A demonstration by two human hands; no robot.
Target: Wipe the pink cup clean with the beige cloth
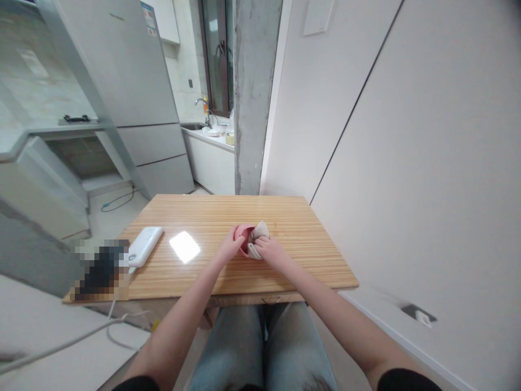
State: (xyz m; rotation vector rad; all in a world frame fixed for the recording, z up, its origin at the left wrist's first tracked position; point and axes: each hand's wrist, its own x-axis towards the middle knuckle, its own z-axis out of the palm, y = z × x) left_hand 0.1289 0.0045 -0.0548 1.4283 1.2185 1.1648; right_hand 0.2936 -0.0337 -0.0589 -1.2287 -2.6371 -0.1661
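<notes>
Now | pink bowl [243, 237] tilted | beige cloth [258, 234] bunched inside | hands gripping

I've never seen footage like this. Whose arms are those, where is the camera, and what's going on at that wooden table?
There is no machine here: the two bare arms belong to a person wearing a camera on the head, so you look forward and down as they do, past their jeans-clad knees. The left hand steadies a small pink cup on the wooden table. The right hand presses a beige cloth into the cup's mouth. Also on the table, toward the left, lie a white power bank and a blurred dark item at the corner. Behind stand a fridge, a concrete pillar and a kitchen counter with a tap.
</notes>
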